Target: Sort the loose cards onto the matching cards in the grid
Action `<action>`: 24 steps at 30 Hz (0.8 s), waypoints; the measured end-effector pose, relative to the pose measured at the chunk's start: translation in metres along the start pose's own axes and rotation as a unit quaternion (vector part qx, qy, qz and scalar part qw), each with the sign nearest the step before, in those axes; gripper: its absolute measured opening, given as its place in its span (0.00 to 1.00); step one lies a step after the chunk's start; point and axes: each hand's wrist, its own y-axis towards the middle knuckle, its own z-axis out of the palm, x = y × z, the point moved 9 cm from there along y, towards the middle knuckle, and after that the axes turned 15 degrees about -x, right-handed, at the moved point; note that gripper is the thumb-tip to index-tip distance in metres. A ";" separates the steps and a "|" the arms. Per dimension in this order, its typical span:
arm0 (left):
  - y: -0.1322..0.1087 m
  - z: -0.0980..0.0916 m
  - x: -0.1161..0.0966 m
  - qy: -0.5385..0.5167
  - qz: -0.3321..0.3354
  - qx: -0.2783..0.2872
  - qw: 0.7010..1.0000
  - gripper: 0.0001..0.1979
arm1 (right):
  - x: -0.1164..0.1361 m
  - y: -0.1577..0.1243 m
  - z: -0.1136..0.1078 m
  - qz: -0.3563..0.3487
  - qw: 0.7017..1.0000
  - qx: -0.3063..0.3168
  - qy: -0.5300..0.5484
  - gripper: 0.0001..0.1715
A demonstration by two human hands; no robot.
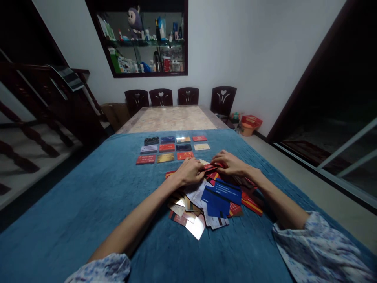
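Red card [211, 168] bridges left grip [190, 171] and right grip [229, 162].

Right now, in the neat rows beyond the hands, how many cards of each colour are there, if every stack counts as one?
Red or orange-red cards: 4
Black or dark blue cards: 3
Gold or cream cards: 3
Silvery card: 1
Total: 11
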 end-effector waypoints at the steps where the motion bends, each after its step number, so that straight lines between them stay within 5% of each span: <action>1: 0.000 -0.001 0.002 -0.011 0.000 -0.006 1.000 0.11 | -0.001 0.001 0.000 0.000 1.000 -0.006 0.002 0.19; 10: 0.003 -0.006 0.023 -0.062 -0.047 -0.075 0.994 0.12 | -0.010 0.004 -0.007 0.035 0.997 -0.070 0.016 0.20; 24: 0.001 -0.011 0.040 -0.080 -0.117 -0.105 0.984 0.14 | -0.019 0.004 -0.004 0.082 0.991 -0.102 -0.019 0.20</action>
